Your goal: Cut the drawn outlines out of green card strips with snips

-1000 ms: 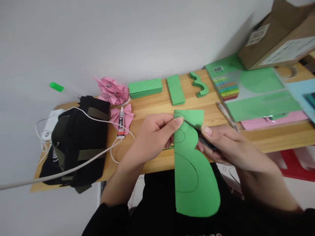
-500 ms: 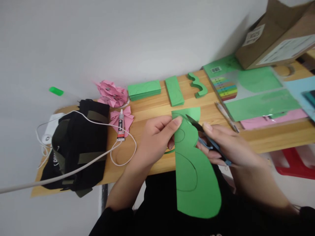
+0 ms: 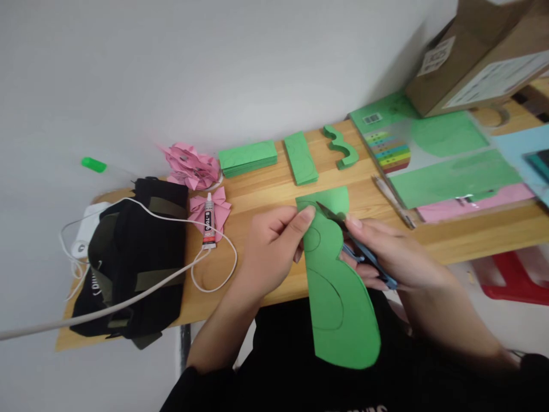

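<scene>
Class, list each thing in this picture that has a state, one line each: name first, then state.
Left hand: pinching green paper
Right hand: gripping scissors
Green paper: wavy edge partly cut, curves drawn on it
Scissors: held, blades at the paper's upper part
Long green stack: piled, marked with lines
Wavy green piece: cut to shape
Glue tube: lying on pink paper
Cardboard box: flap raised

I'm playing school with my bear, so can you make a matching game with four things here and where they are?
1. Scissors
2. Glue tube
3. Black bag
4. Big green paper

A. At the left end of the table
B. Pinched by the left hand
C. In the right hand
D. On pink paper

Pairs: 1-C, 2-D, 3-A, 4-B
</scene>
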Available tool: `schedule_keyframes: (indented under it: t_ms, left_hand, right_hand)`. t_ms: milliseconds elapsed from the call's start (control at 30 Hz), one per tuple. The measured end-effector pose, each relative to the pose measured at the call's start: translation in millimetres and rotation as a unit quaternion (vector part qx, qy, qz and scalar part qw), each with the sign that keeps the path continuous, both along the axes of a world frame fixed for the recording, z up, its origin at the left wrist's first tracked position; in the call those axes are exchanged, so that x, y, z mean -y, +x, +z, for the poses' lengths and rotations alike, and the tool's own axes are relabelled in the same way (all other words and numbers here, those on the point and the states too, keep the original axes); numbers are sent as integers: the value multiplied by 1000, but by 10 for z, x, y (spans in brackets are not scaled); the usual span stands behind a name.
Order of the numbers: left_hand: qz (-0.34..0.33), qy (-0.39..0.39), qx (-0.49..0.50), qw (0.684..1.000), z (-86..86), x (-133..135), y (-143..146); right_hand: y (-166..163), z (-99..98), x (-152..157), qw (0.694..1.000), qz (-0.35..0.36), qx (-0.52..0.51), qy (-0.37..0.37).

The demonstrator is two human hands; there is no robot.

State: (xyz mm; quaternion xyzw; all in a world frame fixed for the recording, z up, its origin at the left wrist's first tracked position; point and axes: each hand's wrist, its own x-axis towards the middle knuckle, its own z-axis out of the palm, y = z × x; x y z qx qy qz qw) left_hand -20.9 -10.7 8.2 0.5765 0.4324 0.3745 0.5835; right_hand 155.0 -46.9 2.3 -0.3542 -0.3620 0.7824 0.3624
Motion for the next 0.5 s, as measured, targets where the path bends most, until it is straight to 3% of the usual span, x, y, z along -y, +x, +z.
schedule_keyframes:
  t_ms: [500]
  left_hand:
    - [5,60,-34,998,89,38,27]
  right_hand:
    - [22,13,-19,999,8,8,35]
